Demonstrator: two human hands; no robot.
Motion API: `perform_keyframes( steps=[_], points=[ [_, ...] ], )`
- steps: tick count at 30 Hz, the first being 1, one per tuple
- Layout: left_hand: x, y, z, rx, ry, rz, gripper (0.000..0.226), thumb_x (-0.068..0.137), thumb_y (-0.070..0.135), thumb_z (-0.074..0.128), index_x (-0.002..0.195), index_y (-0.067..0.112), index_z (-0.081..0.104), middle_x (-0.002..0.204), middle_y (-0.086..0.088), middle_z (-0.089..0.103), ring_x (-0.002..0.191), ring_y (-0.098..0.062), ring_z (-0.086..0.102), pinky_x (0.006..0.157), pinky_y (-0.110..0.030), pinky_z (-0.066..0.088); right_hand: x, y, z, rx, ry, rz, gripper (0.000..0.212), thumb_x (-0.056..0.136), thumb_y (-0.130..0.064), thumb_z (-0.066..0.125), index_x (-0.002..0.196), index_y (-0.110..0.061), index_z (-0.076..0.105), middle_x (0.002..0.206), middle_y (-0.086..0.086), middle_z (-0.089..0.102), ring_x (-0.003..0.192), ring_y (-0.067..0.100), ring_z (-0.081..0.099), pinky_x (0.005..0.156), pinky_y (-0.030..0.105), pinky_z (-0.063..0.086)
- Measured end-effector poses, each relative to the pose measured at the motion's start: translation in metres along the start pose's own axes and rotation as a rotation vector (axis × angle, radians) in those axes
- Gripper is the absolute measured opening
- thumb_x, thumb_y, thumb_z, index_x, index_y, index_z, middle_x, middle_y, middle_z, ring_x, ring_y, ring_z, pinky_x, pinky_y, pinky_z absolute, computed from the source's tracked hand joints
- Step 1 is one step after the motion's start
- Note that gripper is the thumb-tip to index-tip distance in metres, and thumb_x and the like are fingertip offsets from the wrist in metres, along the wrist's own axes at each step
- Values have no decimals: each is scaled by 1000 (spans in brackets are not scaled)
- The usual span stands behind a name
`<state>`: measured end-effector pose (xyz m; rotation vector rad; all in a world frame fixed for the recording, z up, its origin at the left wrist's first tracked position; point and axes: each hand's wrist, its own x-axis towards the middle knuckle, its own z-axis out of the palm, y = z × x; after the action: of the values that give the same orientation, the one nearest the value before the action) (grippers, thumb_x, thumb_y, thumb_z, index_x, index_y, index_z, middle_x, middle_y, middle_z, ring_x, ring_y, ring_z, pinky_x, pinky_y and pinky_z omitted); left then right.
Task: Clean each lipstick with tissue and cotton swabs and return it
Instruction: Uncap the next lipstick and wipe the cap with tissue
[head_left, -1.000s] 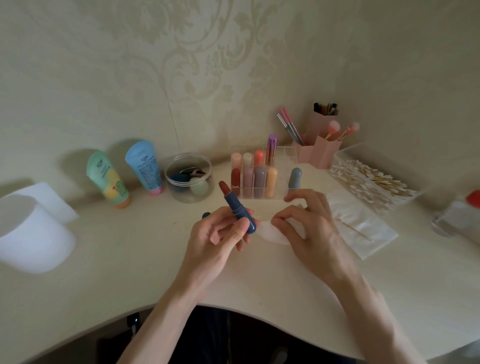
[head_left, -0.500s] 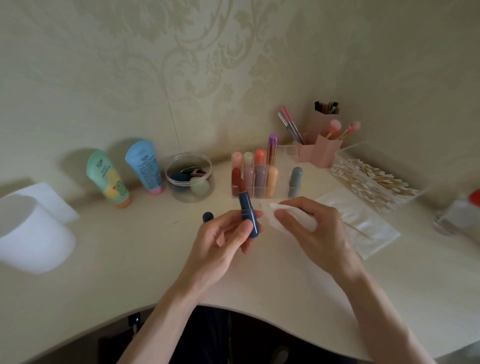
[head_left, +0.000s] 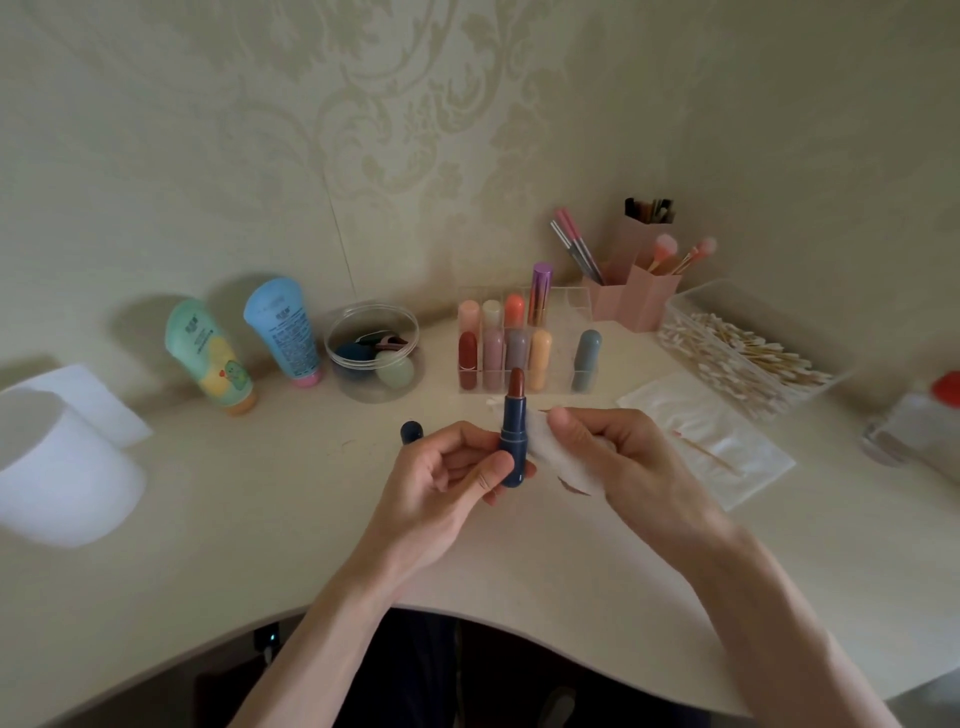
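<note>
A person's left hand (head_left: 447, 483) grips a navy lipstick (head_left: 514, 431) upright above the table (head_left: 260, 519), fingers curled round the tube, its reddish-brown tip bare. The right hand (head_left: 618, 457) pinches a stained white tissue (head_left: 553, 454) against the tube's side. The navy cap (head_left: 411, 432) stands just left, before the lipstick rack (head_left: 566, 306).

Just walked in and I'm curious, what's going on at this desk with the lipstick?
A person's left hand holds an uncapped dark blue lipstick upright while the right hand pinches a white tissue against its side. The tissue shows a reddish smear. The cap stands on the desk to the left; other lipsticks sit in the clear organizer behind.
</note>
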<state>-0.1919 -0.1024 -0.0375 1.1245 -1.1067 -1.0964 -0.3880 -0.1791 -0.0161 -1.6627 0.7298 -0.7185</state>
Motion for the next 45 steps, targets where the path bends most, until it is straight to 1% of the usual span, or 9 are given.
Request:
perform_keyframes(
  steps=[3,10,14,19,22,27,34,41,45],
  points=[
    [-1,0,0,42,-21,5,28,89,20,68,102,-4,67,93,-10,80,83,-13,73,70,-22,52,-1,-1,-6,62,-95,29,58,107,-47,57,100,8,71,66,6,38,62,20,31,62,29,29],
    [-1,3,0,32,-35,-3,22,90,21,66,99,1,68,88,-7,79,67,-6,63,65,-21,49,-6,-8,-9,364,-248,159,33,110,-26,51,118,-6,76,95,3,65,78,12,51,73,21,43],
    [-2,1,-1,64,-57,-18,22,89,22,67,99,3,70,83,1,78,66,-3,61,66,-20,47,-3,-2,-10,182,-195,118,31,107,-25,56,122,-7,76,119,22,72,113,44,62,98,44,45],
    [0,-2,-3,105,-91,-46,28,91,26,68,105,3,73,86,1,76,71,-5,61,67,-18,45,2,1,-6,136,-26,132,31,88,-42,80,99,-13,83,103,31,70,90,31,62,84,44,42],
    [0,-2,-3,90,-110,-46,27,90,22,66,104,0,71,80,5,75,68,0,62,66,-12,44,1,3,-4,96,-25,92,39,87,-51,80,105,-16,82,104,23,74,94,44,64,85,48,46],
    [1,0,-2,59,-114,-46,21,89,18,64,99,1,71,73,9,73,64,3,62,65,-8,43,-1,0,2,124,-84,51,26,100,-21,65,118,-7,79,118,12,77,117,32,70,99,40,53],
    [6,4,-5,87,-115,-121,25,90,26,62,98,5,73,63,11,65,57,-6,44,57,-14,36,-4,-4,10,196,-71,100,30,102,-23,61,118,-3,77,115,14,78,112,26,72,96,29,52],
    [5,1,-1,206,-27,-110,15,88,20,79,98,9,77,90,-4,81,90,-18,77,85,-29,57,-3,-2,15,159,62,92,28,95,-28,73,110,-5,81,110,21,77,103,38,72,90,35,52],
    [4,0,7,171,32,-70,28,83,35,74,99,12,77,86,-2,80,81,-14,75,75,-20,51,-5,-4,17,151,117,47,27,100,-26,67,111,-6,80,108,14,79,108,36,73,101,45,54]
  ],
)
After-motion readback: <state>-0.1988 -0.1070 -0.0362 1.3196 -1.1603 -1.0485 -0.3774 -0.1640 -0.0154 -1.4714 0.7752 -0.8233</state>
